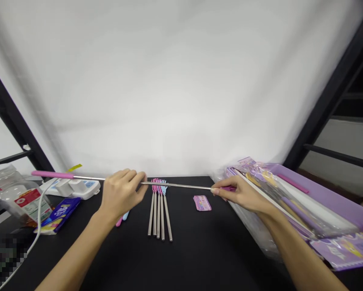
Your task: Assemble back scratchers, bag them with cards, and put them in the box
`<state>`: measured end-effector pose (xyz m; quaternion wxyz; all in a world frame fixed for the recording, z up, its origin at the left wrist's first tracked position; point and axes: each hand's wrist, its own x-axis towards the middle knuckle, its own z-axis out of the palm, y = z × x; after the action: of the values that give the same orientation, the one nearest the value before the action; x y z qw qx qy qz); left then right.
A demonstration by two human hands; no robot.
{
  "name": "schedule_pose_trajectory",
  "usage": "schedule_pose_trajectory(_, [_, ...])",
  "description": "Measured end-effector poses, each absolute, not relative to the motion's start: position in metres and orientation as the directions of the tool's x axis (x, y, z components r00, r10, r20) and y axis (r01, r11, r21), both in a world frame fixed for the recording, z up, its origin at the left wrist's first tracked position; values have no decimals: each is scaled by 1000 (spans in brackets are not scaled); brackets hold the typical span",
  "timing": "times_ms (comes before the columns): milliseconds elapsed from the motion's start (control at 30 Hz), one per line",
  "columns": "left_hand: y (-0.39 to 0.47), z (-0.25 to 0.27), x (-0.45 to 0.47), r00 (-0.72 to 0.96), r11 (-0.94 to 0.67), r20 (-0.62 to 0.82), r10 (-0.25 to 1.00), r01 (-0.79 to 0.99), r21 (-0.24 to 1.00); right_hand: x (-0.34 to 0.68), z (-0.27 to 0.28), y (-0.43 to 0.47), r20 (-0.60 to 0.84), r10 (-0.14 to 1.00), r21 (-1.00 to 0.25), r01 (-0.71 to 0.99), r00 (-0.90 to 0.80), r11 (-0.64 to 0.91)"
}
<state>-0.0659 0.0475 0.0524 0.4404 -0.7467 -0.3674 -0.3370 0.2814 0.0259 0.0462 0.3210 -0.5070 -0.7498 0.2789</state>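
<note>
A telescopic back scratcher point(181, 185) with a pink handle is stretched out level between both hands above the table. My left hand point(123, 192) is closed round its metal rod near the handle side. At the other end, my right hand point(237, 193) pinches the rod beside the magenta head, which the fingers partly hide. Below lie several metal rods point(158, 216) in a row, with pink and blue claw-like heads pointing away from me. Pink and light blue handle ends point(122, 218) show partly behind my left wrist. A small stack of purple cards point(202, 203) lies left of my right hand.
On the right, a purple box point(326, 198) holds long items in clear plastic packaging. A white power strip point(87, 189), a blue packet point(61, 212) and a clear plastic jar point(28, 202) stand at left, with a white cable point(39, 218). A white curtain-like sheet point(181, 89) hangs behind the black table point(187, 258).
</note>
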Motion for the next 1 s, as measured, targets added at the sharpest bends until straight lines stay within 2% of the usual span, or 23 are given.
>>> schedule_pose_trajectory(167, [31,47,-34,541,-398,809,232,811,-428,260,42,24,227,936,-776,531,-267,340])
schedule_pose_trajectory(300, [42,53,-56,560,-362,788,256,811,-459,271,43,24,159,942,-795,527,-297,300])
schedule_pose_trajectory(500, [56,63,-95,463,-304,841,280,874,-380,296,44,26,243,948,-718,619,-206,318])
schedule_pose_trajectory(733, [40,63,-70,382,-293,886,264,907,-304,277,39,27,243,958,-714,640,-153,284])
schedule_pose_trajectory(900, [31,44,-31,537,-495,779,323,798,-345,238,36,23,138,961,-838,490,-240,243])
schedule_pose_trajectory(1000, [29,38,-20,616,-572,728,303,728,-378,236,35,24,170,962,-823,507,-213,257])
